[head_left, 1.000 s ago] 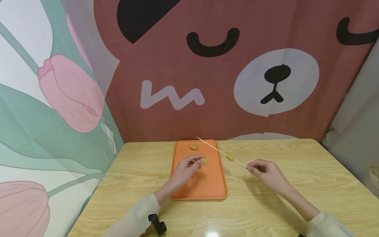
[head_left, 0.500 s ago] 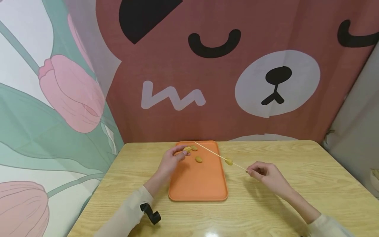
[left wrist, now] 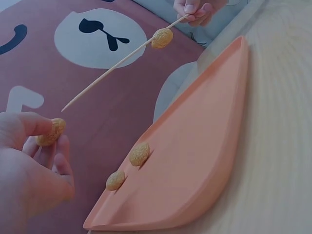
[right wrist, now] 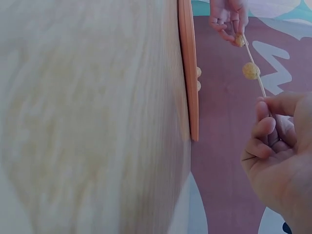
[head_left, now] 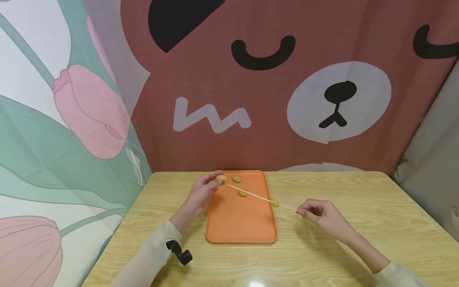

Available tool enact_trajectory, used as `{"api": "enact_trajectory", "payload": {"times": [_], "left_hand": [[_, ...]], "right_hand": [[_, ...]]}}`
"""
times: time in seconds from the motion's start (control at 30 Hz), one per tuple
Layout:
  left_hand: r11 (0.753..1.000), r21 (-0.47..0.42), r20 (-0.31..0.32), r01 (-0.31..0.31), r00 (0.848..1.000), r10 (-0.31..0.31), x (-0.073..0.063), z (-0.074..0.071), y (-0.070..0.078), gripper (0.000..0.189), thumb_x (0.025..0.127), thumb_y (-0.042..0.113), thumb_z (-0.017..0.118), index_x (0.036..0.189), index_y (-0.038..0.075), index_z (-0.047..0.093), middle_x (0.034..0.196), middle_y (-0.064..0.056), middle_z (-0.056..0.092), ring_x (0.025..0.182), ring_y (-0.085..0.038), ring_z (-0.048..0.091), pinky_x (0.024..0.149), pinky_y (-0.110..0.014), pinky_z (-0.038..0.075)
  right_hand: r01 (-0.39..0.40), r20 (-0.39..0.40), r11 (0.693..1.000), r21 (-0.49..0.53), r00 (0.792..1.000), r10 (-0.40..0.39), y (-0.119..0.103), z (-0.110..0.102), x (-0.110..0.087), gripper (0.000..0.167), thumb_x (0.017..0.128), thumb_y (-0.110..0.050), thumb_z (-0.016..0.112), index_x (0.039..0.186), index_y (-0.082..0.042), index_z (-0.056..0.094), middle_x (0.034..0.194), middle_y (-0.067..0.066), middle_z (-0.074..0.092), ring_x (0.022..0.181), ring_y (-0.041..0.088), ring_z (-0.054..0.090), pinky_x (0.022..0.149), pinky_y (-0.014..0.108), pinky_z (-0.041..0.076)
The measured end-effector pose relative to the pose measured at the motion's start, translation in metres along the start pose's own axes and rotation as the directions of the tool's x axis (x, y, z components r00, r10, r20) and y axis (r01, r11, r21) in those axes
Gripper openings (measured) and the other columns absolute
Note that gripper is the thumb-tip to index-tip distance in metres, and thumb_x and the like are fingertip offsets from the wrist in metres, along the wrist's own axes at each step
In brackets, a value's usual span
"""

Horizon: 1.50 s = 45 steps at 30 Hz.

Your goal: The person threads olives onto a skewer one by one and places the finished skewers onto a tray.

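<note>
My right hand [head_left: 326, 217] pinches the blunt end of a thin wooden skewer [left wrist: 105, 75]. One wrinkled yellow-brown oval food piece [left wrist: 162, 38] is threaded on the skewer, nearer my right hand than the point. Between thumb and fingers, my left hand [head_left: 197, 195] pinches another such oval piece [left wrist: 51, 132] over the far left of the orange tray [head_left: 241, 227]. In the left wrist view the skewer's pointed tip stands slightly apart from that piece. Two more oval pieces lie on the tray, a far one [head_left: 236, 179] and a nearer one [head_left: 242, 193] partly behind the skewer.
The tray lies on a wooden table [head_left: 322, 255] near its back edge. A curtain [head_left: 201, 151] with a brown bear print hangs directly behind the table. A black wrist mount [head_left: 179, 252] sits on the left sleeve.
My left hand has moved left and back with its piece; one piece formerly near that hand now shows on the tray. The skewer's tip has swung lower and left, towards the left hand.
</note>
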<state>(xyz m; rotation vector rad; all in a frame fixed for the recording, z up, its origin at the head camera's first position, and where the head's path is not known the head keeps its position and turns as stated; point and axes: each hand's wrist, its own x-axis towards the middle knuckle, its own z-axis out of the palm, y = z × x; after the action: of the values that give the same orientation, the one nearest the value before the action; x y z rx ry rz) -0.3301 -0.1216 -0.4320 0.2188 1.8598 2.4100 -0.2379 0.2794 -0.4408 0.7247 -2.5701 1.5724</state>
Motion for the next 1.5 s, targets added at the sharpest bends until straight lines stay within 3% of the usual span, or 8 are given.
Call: {"api": "enact_trajectory", "payload": {"times": [0.1,0.33,0.47,0.63,0.77,1.07,1.27,1.5], "left_hand": [[0.999,-0.036,0.019,-0.003,1.000,0.003,-0.0001,0.0010,-0.0005,0.037,0.099,0.003,0.067,0.136,0.006,0.063,0.119,-0.010,0.067,0.104,-0.021,0.065,0.074,-0.024,0.045],[0.983,-0.183,0.049,-0.003,0.999,0.012,0.0016,0.0022,-0.0024,0.043,0.101,-0.005,0.058,0.143,-0.003,0.051,0.129,-0.012,0.064,0.100,-0.017,0.065,0.075,-0.022,0.044],[0.976,-0.216,0.069,0.011,0.998,0.004,0.0013,0.0023,-0.0018,0.045,0.103,-0.002,0.057,0.146,-0.005,0.047,0.124,-0.007,0.067,0.101,-0.016,0.064,0.076,-0.021,0.046],[0.967,-0.252,0.104,0.027,0.995,-0.001,-0.0011,0.0024,-0.0010,0.047,0.105,0.004,0.057,0.149,-0.005,0.043,0.116,-0.008,0.067,0.109,-0.022,0.066,0.094,-0.030,0.053],[0.953,-0.300,0.125,0.028,0.992,0.010,-0.0025,0.0032,-0.0009,0.046,0.106,0.004,0.054,0.149,-0.005,0.043,0.121,-0.011,0.064,0.116,-0.029,0.064,0.107,-0.045,0.045],[0.915,-0.394,0.111,0.082,0.993,-0.041,-0.0021,0.0055,0.0019,0.040,0.106,0.005,0.052,0.146,0.001,0.051,0.142,-0.026,0.047,0.120,-0.034,0.062,0.104,-0.042,0.048],[0.913,-0.398,0.114,0.085,0.993,-0.043,-0.0020,0.0055,0.0029,0.040,0.105,0.007,0.054,0.145,0.002,0.052,0.121,-0.015,0.060,0.111,-0.030,0.066,0.101,-0.040,0.051],[0.915,-0.400,0.079,0.049,0.997,-0.019,-0.0041,0.0061,0.0009,0.035,0.104,0.007,0.056,0.138,0.006,0.059,0.115,-0.010,0.061,0.103,-0.025,0.068,0.094,-0.036,0.056]], "right_hand": [[0.020,0.007,1.000,0.007,1.000,-0.020,0.0004,0.0012,-0.0007,0.013,0.102,-0.016,0.065,0.102,-0.008,0.074,0.086,0.022,0.063,0.062,0.016,0.050,0.050,0.032,0.043],[0.046,0.000,0.998,0.041,0.999,-0.046,-0.0012,0.0031,-0.0020,0.011,0.104,-0.014,0.062,0.105,-0.011,0.073,0.082,0.014,0.061,0.054,0.014,0.038,0.042,0.035,0.036],[0.074,-0.019,0.996,0.049,0.997,-0.073,-0.0012,0.0041,-0.0022,0.011,0.104,-0.012,0.062,0.105,-0.011,0.073,0.081,0.012,0.061,0.052,0.014,0.037,0.040,0.034,0.035],[0.095,-0.029,0.994,0.061,0.995,-0.094,-0.0021,0.0046,-0.0019,0.011,0.104,-0.010,0.062,0.105,-0.011,0.072,0.080,0.018,0.059,0.050,0.015,0.036,0.038,0.032,0.034],[0.101,-0.029,0.993,0.068,0.995,-0.099,-0.0038,0.0048,-0.0018,0.010,0.104,-0.010,0.062,0.105,-0.011,0.072,0.080,0.022,0.058,0.050,0.015,0.037,0.038,0.032,0.034],[0.110,-0.037,0.992,0.060,0.993,-0.108,-0.0063,0.0044,-0.0015,0.010,0.103,-0.009,0.063,0.104,-0.011,0.072,0.080,0.020,0.058,0.050,0.013,0.037,0.038,0.032,0.034],[0.128,-0.044,0.991,0.050,0.991,-0.126,-0.0070,0.0046,-0.0017,0.011,0.103,-0.007,0.063,0.104,-0.011,0.072,0.080,0.017,0.059,0.051,0.014,0.039,0.038,0.032,0.035],[0.155,-0.041,0.986,0.064,0.987,-0.152,-0.0073,0.0075,-0.0019,0.013,0.102,-0.005,0.063,0.106,-0.012,0.073,0.080,0.014,0.059,0.051,0.015,0.039,0.038,0.033,0.034]]}}
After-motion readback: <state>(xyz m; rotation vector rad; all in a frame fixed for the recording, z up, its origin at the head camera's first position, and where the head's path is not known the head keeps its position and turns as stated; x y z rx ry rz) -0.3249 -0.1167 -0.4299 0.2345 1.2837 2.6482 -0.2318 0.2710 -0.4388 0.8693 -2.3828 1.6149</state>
